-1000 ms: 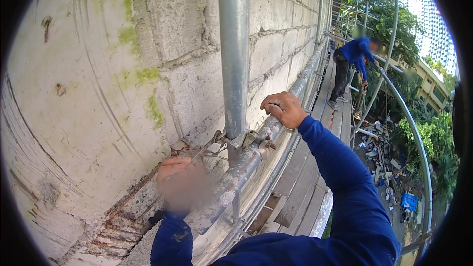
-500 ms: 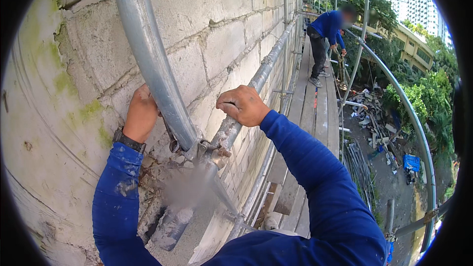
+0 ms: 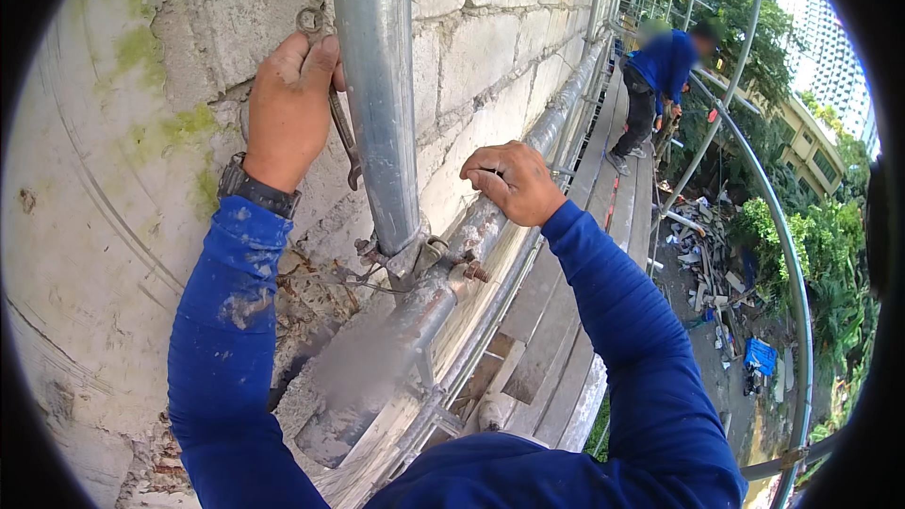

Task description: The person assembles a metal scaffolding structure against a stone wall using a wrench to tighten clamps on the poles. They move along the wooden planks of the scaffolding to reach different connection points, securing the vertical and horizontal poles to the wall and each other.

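The left hand [image 3: 287,104] is raised against the block wall [image 3: 490,47], just left of the upright scaffold tube [image 3: 377,85]. Its fingers are closed round a metal wrench [image 3: 335,104], whose ring end shows above the knuckles while the shank hangs down past the palm and ends a little above the coupler [image 3: 415,259]. Held that way, the tool is lifted clear of the joint, not set on a nut.

The right hand [image 3: 514,184] lies curled over the top of the horizontal ledger tube [image 3: 528,170] that runs along the wall. It grips nothing but the tube, as if to steady the body at height. Whether the fingers wrap fully underneath cannot be told.

The coupler clamps upright and ledger together where they cross, between the two forearms in blue sleeves; its rusty bolt [image 3: 474,271] points outward toward the walkway planks [image 3: 566,320]. Further along the planks another person [image 3: 660,85] in blue bends by the outer guard rail [image 3: 754,188].
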`<state>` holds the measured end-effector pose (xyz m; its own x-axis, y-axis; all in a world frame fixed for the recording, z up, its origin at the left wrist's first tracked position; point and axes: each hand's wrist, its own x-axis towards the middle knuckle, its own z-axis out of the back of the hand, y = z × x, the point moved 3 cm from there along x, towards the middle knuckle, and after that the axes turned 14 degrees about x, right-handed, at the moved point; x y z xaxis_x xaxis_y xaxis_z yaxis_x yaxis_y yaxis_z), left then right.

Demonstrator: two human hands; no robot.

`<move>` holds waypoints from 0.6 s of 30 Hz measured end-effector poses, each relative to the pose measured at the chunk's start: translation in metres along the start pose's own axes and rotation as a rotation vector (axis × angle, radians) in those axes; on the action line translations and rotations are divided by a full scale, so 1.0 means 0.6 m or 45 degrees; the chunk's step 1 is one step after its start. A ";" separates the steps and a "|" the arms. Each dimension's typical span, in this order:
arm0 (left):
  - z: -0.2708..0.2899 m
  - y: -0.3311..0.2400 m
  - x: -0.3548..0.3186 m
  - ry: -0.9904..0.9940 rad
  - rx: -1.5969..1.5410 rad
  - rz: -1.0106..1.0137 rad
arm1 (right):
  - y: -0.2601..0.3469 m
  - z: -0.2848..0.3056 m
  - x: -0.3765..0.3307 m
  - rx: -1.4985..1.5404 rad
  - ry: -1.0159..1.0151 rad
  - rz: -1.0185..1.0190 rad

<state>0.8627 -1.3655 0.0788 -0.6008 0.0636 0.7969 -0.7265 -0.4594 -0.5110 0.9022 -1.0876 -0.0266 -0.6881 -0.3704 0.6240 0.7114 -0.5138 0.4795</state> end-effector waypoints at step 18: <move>0.109 0.051 -0.402 -0.478 -0.643 0.076 | 0.010 -0.013 -0.003 -0.085 0.133 -0.036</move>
<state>1.0071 -1.4530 -0.1078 -0.5540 -0.3064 0.7741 -0.8181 0.0281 -0.5744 0.9064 -1.0962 -0.0297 -0.7212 -0.4321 0.5415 0.6830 -0.5742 0.4514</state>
